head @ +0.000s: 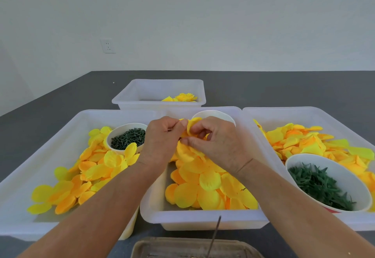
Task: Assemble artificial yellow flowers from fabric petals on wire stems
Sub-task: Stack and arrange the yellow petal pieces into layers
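Both hands, left hand (pixel 162 136) and right hand (pixel 219 142), pinch a yellow petal (pixel 192 124) over the middle tray (pixel 203 220); advise steady fingers, feeding at 12 o'clock.

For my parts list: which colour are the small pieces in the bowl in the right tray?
Dark green pieces, seen in the head view.

We count four white plastic bins: the left bin (pixel 67 134), the middle bin (pixel 203 220), the right bin (pixel 304 115) and the far bin (pixel 162 87). We see three paper cups: one with dark green pieces (pixel 121 134), one behind the hands (pixel 215 114), one with green star-shaped parts (pixel 345 174). We count two hands, the left hand (pixel 162 140) and the right hand (pixel 221 142). We cannot count the loose petals.
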